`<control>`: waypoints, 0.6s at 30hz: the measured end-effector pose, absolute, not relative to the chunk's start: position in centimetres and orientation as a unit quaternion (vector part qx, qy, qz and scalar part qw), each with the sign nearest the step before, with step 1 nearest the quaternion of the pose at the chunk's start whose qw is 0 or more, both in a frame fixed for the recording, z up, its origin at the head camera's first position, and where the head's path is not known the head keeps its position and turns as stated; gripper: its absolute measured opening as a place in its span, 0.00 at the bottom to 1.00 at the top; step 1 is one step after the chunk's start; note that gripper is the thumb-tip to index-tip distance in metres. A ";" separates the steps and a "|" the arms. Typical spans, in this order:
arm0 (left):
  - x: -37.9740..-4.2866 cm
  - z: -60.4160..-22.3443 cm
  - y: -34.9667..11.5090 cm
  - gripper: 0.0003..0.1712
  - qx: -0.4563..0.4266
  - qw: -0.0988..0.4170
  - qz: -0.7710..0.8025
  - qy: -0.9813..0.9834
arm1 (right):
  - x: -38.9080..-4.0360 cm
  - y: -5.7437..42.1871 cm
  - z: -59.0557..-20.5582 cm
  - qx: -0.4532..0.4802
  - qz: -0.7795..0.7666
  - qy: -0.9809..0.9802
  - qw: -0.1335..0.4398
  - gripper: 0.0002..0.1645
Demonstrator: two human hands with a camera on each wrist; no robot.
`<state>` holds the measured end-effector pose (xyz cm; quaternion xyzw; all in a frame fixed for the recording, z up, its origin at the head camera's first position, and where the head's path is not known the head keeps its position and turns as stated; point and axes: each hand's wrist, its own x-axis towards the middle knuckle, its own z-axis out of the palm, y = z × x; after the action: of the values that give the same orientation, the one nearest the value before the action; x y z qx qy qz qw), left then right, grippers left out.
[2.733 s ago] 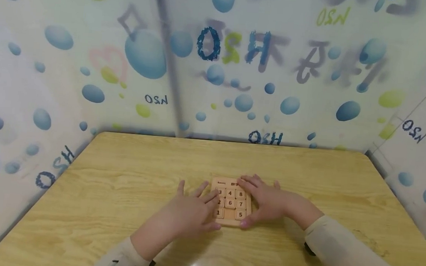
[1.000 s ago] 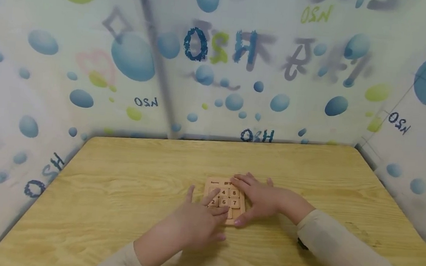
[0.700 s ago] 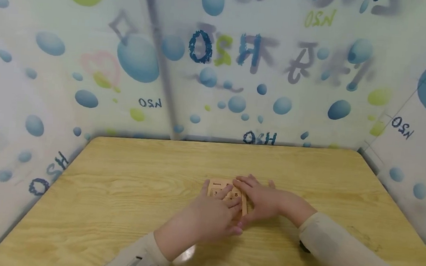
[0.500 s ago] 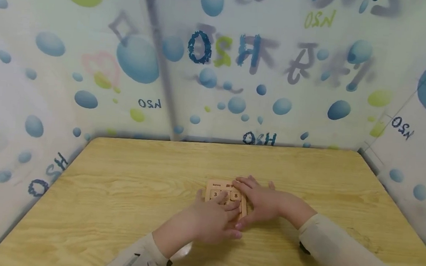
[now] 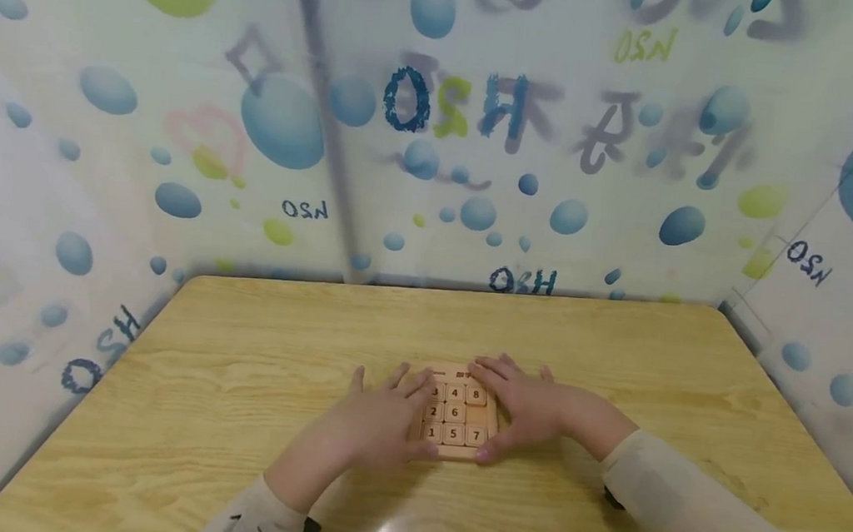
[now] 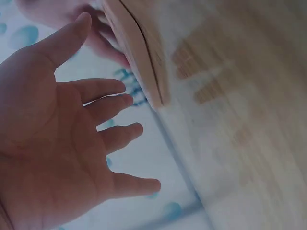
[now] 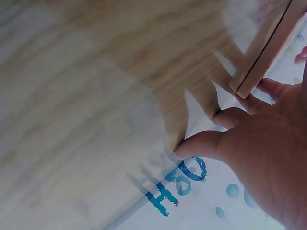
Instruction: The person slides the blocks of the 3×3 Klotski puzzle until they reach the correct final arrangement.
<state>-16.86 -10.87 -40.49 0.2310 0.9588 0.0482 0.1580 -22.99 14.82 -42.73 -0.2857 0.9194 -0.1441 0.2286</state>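
Note:
A wooden sliding number puzzle (image 5: 457, 453) lies flat on the table. Its rows read 3 4 8, then 2 6 and a gap at the right, then 1 5 7. My right hand (image 5: 536, 404) holds the puzzle's right side, thumb at the near corner and fingers on the far edge. In the right wrist view, fingers of the right hand (image 7: 264, 139) meet the frame's corner and the table. My left hand (image 5: 376, 425) is spread at the puzzle's left edge, partly covering it. The left wrist view shows the left hand (image 6: 62, 129) with straight fingers, apart from the puzzle (image 6: 139, 52).
The wood-grain table (image 5: 278, 329) stretches around the puzzle on every side. Behind its far edge stands a pale wall (image 5: 372, 187) printed with blue and green drops and lettering. Similar walls flank the table at left and right.
The 5 tile has slid left to the bottom middle and the 7 tile down to the bottom right. My left hand reached across the tiles, then drew back left. The right hand stays put.

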 end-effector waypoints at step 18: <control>-18.7 -40.7 -9.2 0.48 0.322 0.138 0.023 0.936 | -22.9 14.7 -42.5 -0.287 -0.142 0.917 0.238 0.75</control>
<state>-18.67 -9.20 -40.65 0.3225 0.9362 0.0227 0.1379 -22.86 14.65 -42.46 -0.2875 0.9168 -0.1422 0.2378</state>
